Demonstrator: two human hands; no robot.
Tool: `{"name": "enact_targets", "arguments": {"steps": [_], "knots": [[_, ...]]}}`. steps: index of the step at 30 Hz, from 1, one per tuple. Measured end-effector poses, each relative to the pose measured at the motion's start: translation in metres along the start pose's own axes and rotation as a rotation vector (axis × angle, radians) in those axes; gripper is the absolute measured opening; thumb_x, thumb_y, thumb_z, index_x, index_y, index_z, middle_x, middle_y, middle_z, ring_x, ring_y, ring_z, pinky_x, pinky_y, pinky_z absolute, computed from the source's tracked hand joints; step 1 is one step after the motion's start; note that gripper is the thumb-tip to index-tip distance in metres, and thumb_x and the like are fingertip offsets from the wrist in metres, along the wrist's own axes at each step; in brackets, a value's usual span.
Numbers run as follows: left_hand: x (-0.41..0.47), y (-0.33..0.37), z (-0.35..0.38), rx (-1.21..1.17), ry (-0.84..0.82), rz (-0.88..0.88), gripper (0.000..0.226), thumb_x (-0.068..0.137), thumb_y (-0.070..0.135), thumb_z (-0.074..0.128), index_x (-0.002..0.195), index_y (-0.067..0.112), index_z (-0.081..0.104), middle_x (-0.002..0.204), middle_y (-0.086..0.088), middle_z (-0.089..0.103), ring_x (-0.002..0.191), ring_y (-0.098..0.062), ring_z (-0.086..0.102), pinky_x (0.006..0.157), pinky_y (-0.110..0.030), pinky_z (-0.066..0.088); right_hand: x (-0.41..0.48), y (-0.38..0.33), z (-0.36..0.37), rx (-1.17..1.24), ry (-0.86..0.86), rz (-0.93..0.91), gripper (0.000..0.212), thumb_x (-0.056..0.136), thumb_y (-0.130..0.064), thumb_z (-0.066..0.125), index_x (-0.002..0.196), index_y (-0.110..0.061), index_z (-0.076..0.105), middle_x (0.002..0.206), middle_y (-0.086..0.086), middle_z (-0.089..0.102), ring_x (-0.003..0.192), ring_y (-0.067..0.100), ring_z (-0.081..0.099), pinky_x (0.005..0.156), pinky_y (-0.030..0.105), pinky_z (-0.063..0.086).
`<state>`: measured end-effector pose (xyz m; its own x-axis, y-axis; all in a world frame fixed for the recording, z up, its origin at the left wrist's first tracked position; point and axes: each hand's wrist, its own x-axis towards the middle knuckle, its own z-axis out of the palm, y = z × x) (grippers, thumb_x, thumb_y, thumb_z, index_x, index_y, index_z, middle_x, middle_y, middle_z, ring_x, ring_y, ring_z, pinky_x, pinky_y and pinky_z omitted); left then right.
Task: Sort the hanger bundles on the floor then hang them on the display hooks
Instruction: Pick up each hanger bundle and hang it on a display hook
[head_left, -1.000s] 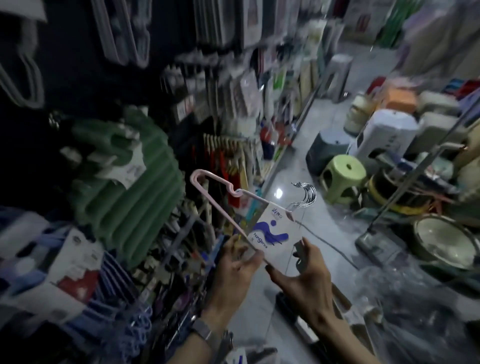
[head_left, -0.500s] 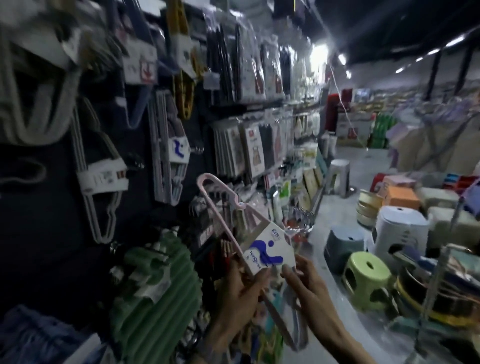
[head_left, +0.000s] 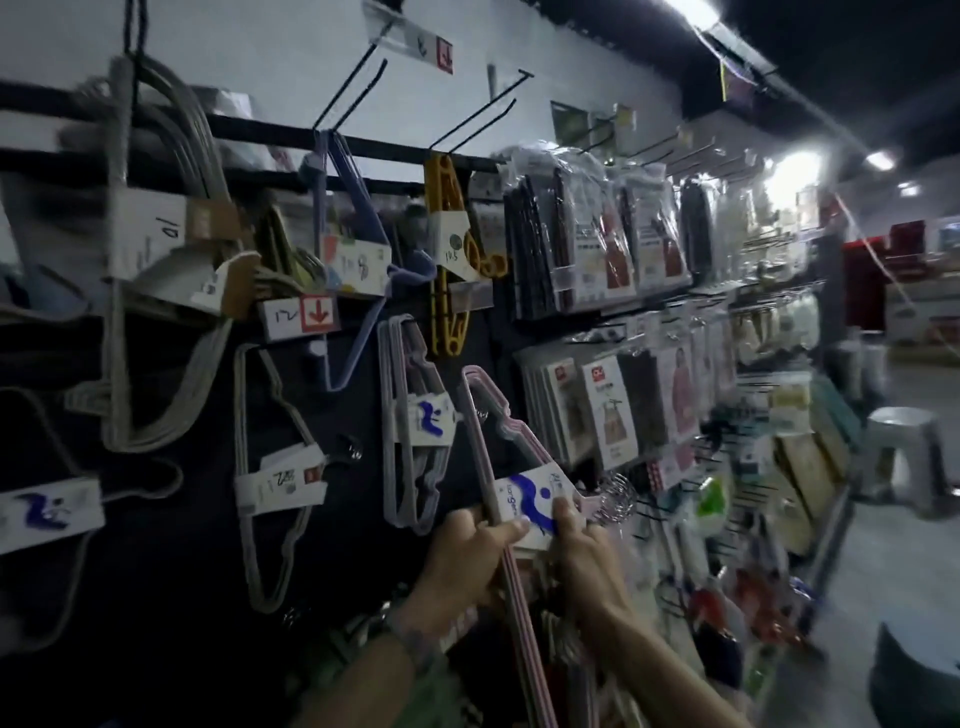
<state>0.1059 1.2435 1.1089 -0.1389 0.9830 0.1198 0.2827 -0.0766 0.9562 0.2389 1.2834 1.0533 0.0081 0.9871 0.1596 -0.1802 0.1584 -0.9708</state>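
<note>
Both hands hold the pink hanger bundle (head_left: 480, 441) just right of the hung bundle (head_left: 415, 415), which has the same blue mark. The left hand (head_left: 467, 545) curls its fingers round the bars, and the right hand (head_left: 587, 545) pinches the card sleeve (head_left: 524, 496). The wire hooks (head_left: 615, 499) point away from the hung bundle, so they probably need turning toward the wall before threading on beside it.

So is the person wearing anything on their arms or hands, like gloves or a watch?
No gloves and no sleeves show: both forearms are bare. The left hand has a greyish band round its wrist, maybe a watch strap, too blurred to say. The right hand wears nothing I can see.
</note>
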Motion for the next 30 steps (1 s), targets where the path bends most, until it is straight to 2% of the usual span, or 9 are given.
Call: {"name": "enact_targets", "arguments": {"steps": [2, 4, 6, 9, 12, 17, 20, 24, 30], "knots": [[0.024, 0.015, -0.001, 0.023, 0.028, -0.062, 0.023, 0.091, 0.027, 0.074, 0.099, 0.005, 0.074, 0.085, -0.016, 0.078, 0.073, -0.026, 0.076, 0.062, -0.037, 0.063, 0.037, -0.005, 0.005, -0.007, -0.025, 0.04, 0.058, 0.109, -0.045, 0.043, 0.087, -0.001, 0.074, 0.075, 0.013, 0.077, 0.063, 0.025, 0.069, 0.062, 0.036, 0.051], [0.044, 0.03, -0.002, 0.04, 0.05, -0.102, 0.037, 0.088, 0.034, 0.075, 0.103, 0.0, 0.071, 0.097, -0.026, 0.075, 0.08, -0.034, 0.076, 0.064, -0.044, 0.063, 0.068, -0.014, 0.01, -0.01, -0.031, 0.062, 0.054, 0.107, -0.045, 0.046, 0.084, -0.005, 0.073, 0.067, 0.005, 0.074, 0.058, 0.019, 0.066, 0.06, 0.036, 0.05], [0.063, 0.042, -0.002, 0.073, 0.06, -0.094, 0.051, 0.084, 0.041, 0.075, 0.106, -0.004, 0.069, 0.101, -0.028, 0.073, 0.087, -0.04, 0.075, 0.066, -0.05, 0.063, 0.093, -0.026, 0.016, -0.01, -0.006, 0.065, 0.052, 0.105, -0.046, 0.048, 0.086, -0.005, 0.073, 0.073, 0.008, 0.075, 0.067, 0.026, 0.071, 0.069, 0.046, 0.057], [0.083, 0.06, 0.004, 0.116, 0.078, -0.029, 0.044, 0.087, 0.039, 0.073, 0.103, -0.002, 0.069, 0.094, -0.025, 0.075, 0.08, -0.036, 0.076, 0.057, -0.04, 0.061, 0.114, -0.04, 0.018, 0.04, 0.047, 0.039, 0.055, 0.104, -0.048, 0.047, 0.085, -0.004, 0.075, 0.079, 0.016, 0.077, 0.078, 0.038, 0.075, 0.08, 0.054, 0.06], [0.091, 0.068, 0.012, 0.142, 0.096, 0.054, 0.034, 0.091, 0.034, 0.071, 0.098, 0.001, 0.071, 0.089, -0.024, 0.075, 0.076, -0.035, 0.076, 0.054, -0.039, 0.059, 0.121, -0.043, 0.009, 0.063, 0.027, -0.005, 0.064, 0.1, -0.058, 0.046, 0.083, -0.004, 0.076, 0.078, 0.014, 0.078, 0.078, 0.04, 0.075, 0.082, 0.061, 0.059], [0.089, 0.06, 0.018, 0.223, 0.102, 0.157, 0.031, 0.085, 0.046, 0.071, 0.093, 0.017, 0.076, 0.08, -0.005, 0.078, 0.076, -0.022, 0.077, 0.079, -0.05, 0.062, 0.108, -0.043, -0.008, 0.104, -0.033, -0.144, 0.071, 0.102, -0.062, 0.042, 0.086, 0.0, 0.072, 0.083, 0.027, 0.073, 0.079, 0.049, 0.07, 0.075, 0.063, 0.057], [0.088, 0.054, 0.017, 0.213, 0.124, 0.182, 0.028, 0.088, 0.045, 0.071, 0.098, 0.02, 0.076, 0.084, 0.002, 0.079, 0.079, -0.017, 0.077, 0.082, -0.048, 0.061, 0.113, -0.037, -0.005, 0.111, -0.044, -0.147, 0.066, 0.101, -0.064, 0.043, 0.09, -0.006, 0.074, 0.089, 0.023, 0.075, 0.083, 0.046, 0.071, 0.078, 0.061, 0.059], [0.091, 0.05, 0.009, 0.139, 0.133, 0.203, 0.028, 0.088, 0.039, 0.072, 0.104, 0.017, 0.076, 0.096, -0.001, 0.08, 0.09, -0.021, 0.077, 0.089, -0.049, 0.06, 0.13, -0.027, 0.011, 0.101, -0.03, -0.093, 0.078, 0.085, -0.084, 0.043, 0.103, -0.014, 0.073, 0.099, 0.012, 0.075, 0.089, 0.03, 0.074, 0.085, 0.058, 0.059], [0.089, 0.039, 0.01, 0.253, 0.172, 0.324, 0.02, 0.095, 0.03, 0.07, 0.108, 0.016, 0.076, 0.102, 0.007, 0.079, 0.098, -0.009, 0.074, 0.094, -0.04, 0.058, 0.133, -0.009, 0.019, 0.177, -0.076, -0.115, 0.071, 0.091, -0.081, 0.043, 0.1, -0.021, 0.079, 0.102, 0.011, 0.076, 0.092, 0.031, 0.076, 0.085, 0.056, 0.06]]}}
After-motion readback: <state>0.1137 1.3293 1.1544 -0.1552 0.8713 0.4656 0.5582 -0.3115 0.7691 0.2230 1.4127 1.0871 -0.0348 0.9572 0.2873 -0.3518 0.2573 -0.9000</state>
